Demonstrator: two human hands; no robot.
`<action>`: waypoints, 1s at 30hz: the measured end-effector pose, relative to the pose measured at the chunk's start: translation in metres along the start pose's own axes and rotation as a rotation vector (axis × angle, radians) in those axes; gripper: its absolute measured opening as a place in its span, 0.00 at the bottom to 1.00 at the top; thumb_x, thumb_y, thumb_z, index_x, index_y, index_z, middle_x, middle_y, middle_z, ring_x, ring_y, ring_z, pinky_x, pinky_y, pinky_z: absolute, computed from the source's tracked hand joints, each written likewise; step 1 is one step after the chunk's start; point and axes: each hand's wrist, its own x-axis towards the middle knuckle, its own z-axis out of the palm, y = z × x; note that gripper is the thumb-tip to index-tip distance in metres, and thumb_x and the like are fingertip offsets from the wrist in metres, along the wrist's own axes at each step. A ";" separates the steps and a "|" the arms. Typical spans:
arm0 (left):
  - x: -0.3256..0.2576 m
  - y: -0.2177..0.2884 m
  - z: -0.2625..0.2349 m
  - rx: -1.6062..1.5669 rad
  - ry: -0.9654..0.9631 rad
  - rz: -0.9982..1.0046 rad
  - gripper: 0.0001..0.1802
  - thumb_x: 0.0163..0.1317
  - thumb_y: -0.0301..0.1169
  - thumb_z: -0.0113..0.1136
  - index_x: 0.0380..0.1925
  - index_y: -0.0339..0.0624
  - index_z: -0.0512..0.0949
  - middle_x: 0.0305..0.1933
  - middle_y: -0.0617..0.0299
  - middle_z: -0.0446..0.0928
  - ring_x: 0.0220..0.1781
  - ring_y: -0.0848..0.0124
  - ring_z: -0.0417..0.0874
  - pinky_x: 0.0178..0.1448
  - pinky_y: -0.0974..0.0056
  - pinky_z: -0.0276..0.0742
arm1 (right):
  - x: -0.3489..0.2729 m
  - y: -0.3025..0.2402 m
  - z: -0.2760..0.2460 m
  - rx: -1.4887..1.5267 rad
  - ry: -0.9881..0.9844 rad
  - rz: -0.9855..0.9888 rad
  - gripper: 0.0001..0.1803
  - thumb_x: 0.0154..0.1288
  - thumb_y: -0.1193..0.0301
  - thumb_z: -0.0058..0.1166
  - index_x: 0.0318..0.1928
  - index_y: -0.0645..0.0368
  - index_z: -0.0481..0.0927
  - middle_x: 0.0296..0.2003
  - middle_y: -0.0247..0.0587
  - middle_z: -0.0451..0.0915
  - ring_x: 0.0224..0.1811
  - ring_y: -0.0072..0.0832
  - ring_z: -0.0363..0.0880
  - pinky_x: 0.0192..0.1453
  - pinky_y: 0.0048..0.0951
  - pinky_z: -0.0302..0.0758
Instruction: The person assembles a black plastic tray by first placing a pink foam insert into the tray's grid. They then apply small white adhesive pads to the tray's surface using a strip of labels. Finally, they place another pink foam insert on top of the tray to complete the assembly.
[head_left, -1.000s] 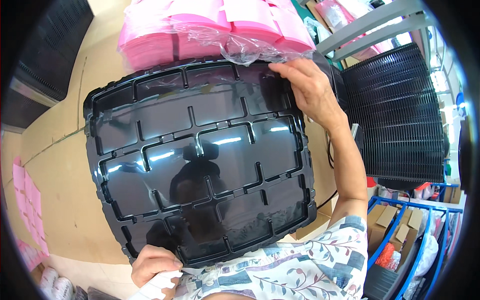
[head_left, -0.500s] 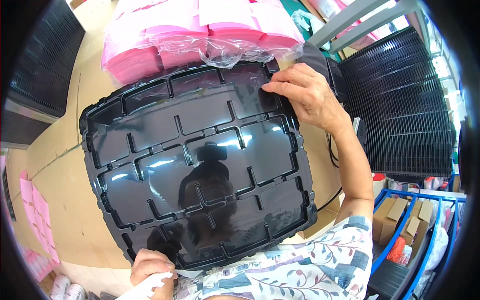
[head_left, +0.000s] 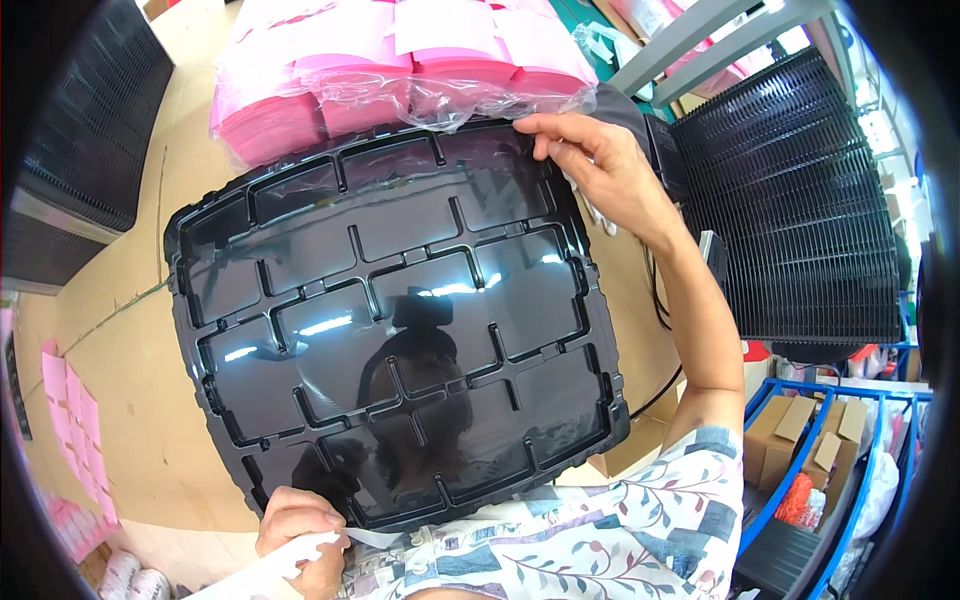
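A shiny black plastic tray [head_left: 330,380], moulded into several shallow compartments, lies in front of me and reflects a dark silhouette. My right hand [head_left: 598,165] is at its far right corner, index finger stretched over the rim and the other fingers curled beside it. My left hand [head_left: 300,530] is closed at the near left corner, its fingertips partly hidden. A white strip with a ragged edge [head_left: 275,570] lies across that hand; I cannot tell what it is. Beyond the tray, stacks of pink sheets [head_left: 350,115] stand in clear plastic wrap [head_left: 440,100].
Tall piles of black trays stand left [head_left: 95,110] and right [head_left: 790,210]. Brown board [head_left: 130,400] covers the work surface. At lower right a blue-framed rack [head_left: 780,495] holds cardboard boxes [head_left: 775,440]. Pink sheets [head_left: 75,420] lie at far left.
My right hand has slid up and slightly left to the tray's far right corner, its index finger now straighter. The tray has shifted slightly. My left hand stays at the near corner.
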 end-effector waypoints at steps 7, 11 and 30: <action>0.001 0.004 0.004 0.034 0.020 -0.018 0.05 0.59 0.24 0.60 0.31 0.34 0.74 0.34 0.54 0.68 0.17 0.78 0.66 0.22 0.76 0.65 | -0.002 0.001 0.018 -0.559 0.092 -0.395 0.14 0.53 0.76 0.59 0.42 0.56 0.85 0.33 0.36 0.76 0.37 0.33 0.78 0.44 0.34 0.74; 0.000 0.001 0.001 0.048 0.033 -0.008 0.06 0.59 0.24 0.61 0.31 0.34 0.74 0.34 0.54 0.68 0.17 0.78 0.66 0.21 0.76 0.64 | -0.002 0.005 0.013 -0.633 0.040 -0.538 0.16 0.50 0.74 0.60 0.43 0.56 0.85 0.34 0.34 0.77 0.39 0.30 0.78 0.46 0.32 0.74; 0.020 0.005 0.003 0.145 -0.129 0.175 0.15 0.58 0.36 0.61 0.30 0.30 0.77 0.29 0.48 0.74 0.27 0.66 0.73 0.29 0.66 0.68 | -0.010 0.009 0.003 -0.328 0.130 -0.443 0.17 0.48 0.81 0.59 0.42 0.58 0.83 0.37 0.38 0.81 0.36 0.37 0.80 0.45 0.32 0.76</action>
